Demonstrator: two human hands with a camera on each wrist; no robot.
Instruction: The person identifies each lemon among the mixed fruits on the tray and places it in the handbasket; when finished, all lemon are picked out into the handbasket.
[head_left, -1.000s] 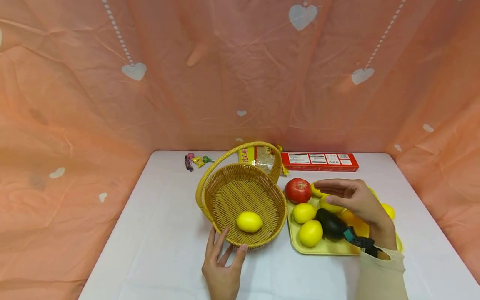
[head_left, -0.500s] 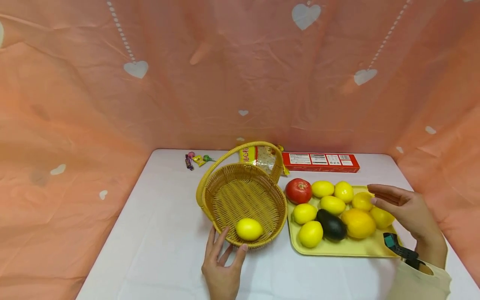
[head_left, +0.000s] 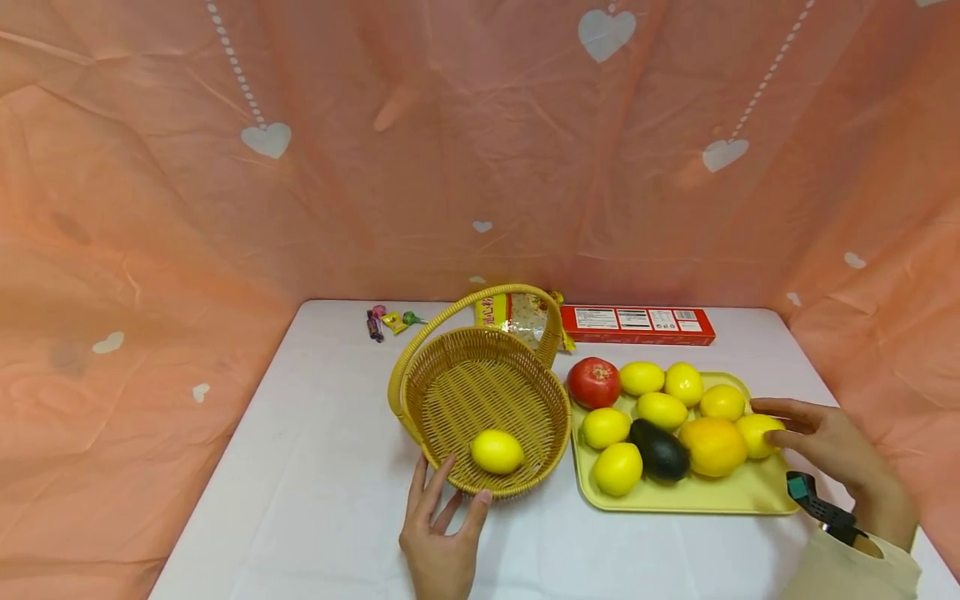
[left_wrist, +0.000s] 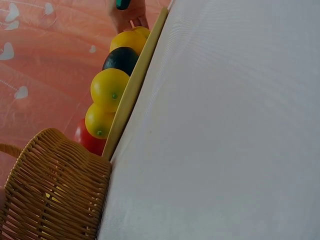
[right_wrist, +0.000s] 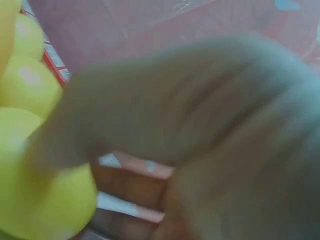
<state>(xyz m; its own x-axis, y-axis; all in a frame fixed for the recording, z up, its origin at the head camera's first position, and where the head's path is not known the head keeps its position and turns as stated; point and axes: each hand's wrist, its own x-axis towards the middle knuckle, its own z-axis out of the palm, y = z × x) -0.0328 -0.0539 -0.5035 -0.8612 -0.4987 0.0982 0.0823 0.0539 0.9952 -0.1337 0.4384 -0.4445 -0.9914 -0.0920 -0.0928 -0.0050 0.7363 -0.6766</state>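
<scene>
My left hand (head_left: 442, 537) rests its spread fingers on the near rim of a round wicker basket (head_left: 416, 379) with a tall handle. Inside that basket lies one lemon (head_left: 497, 452). At the right end of a yellow tray (head_left: 675, 500), my right hand (head_left: 847, 450) is around the outermost lemon (head_left: 756, 435), thumb on its near side and fingers behind. In the right wrist view the thumb overlaps this lemon (right_wrist: 55, 210). Several more lemons (head_left: 662, 411), a larger orange-yellow fruit (head_left: 712, 447), a dark avocado (head_left: 658, 450) and a red pomegranate (head_left: 594, 382) share the tray.
Behind the basket lie a yellow food packet (head_left: 525, 318) and a long red box (head_left: 637, 325). Several small wrapped candies (head_left: 393, 322) are at the back left. The tray's left edge stands close beside the basket. A peach cloth (head_left: 480, 167) hangs around the white table (head_left: 315, 500).
My right hand has moved from above the tray's middle to its right end, then down onto the outermost lemon. My left hand and the basket stay in place; the lemon inside has rocked slightly.
</scene>
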